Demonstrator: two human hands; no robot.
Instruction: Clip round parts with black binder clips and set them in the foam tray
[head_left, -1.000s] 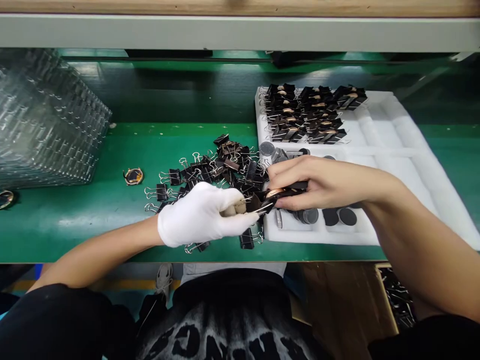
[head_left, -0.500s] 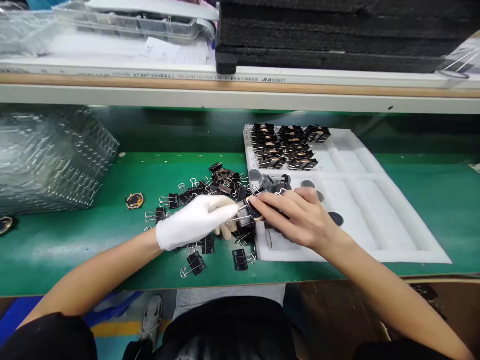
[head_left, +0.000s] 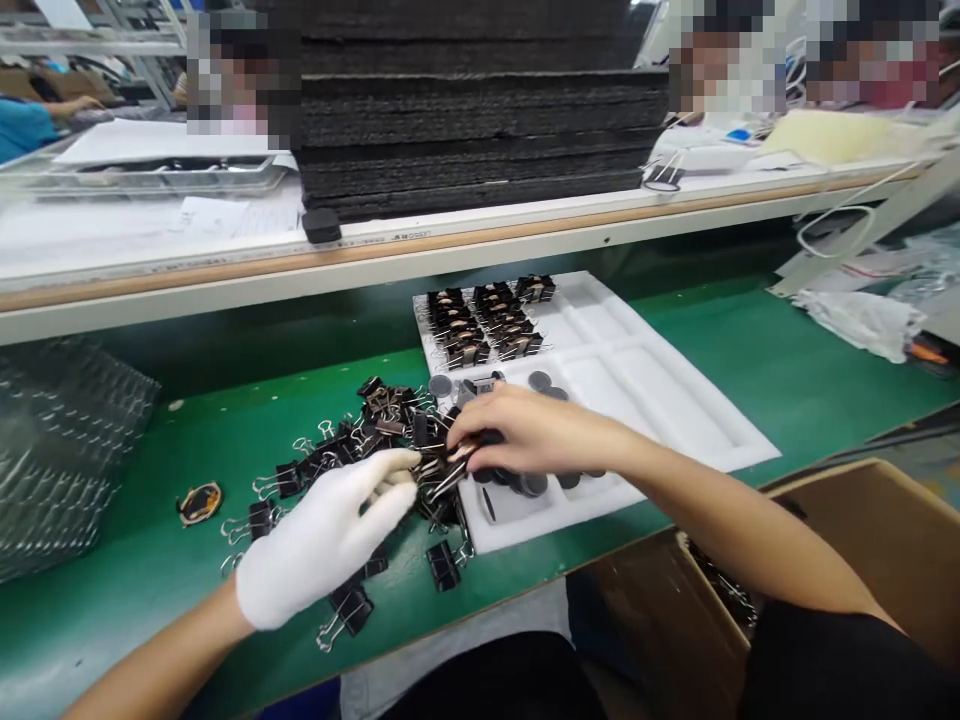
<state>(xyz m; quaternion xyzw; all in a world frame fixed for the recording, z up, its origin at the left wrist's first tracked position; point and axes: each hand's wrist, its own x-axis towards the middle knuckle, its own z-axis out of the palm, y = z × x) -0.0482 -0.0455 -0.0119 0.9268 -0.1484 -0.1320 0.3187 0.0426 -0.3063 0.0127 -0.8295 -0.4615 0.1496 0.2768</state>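
Observation:
My right hand (head_left: 510,425) is closed on a black binder clip (head_left: 453,472) clamped on a round part with a gold-coloured rim. The clip is tilted over the left edge of the white foam tray (head_left: 675,405), and fingers cover part of it. My left hand (head_left: 330,525), in a white glove, is half curled beside the clip's wire handles, thumb apart from the fingers. Around it lies a pile of loose binder clips (head_left: 349,445). Dark round discs (head_left: 540,381) lie in the tray under and around my right hand. Clipped round parts (head_left: 457,325) stand in rows in the tray's far-left compartments.
A single round part (head_left: 200,503) lies left on the green bench (head_left: 150,600). Stacked clear plastic trays (head_left: 60,460) stand at the far left. Above the bench runs a shelf (head_left: 225,265) bearing black foam sheets (head_left: 480,130). A cardboard box (head_left: 862,530) sits below right.
The view has swung to the right. My right hand now has the clip with the round part, turned and tilted. My left fingers, which were pinching the clip, have drawn slightly apart from it.

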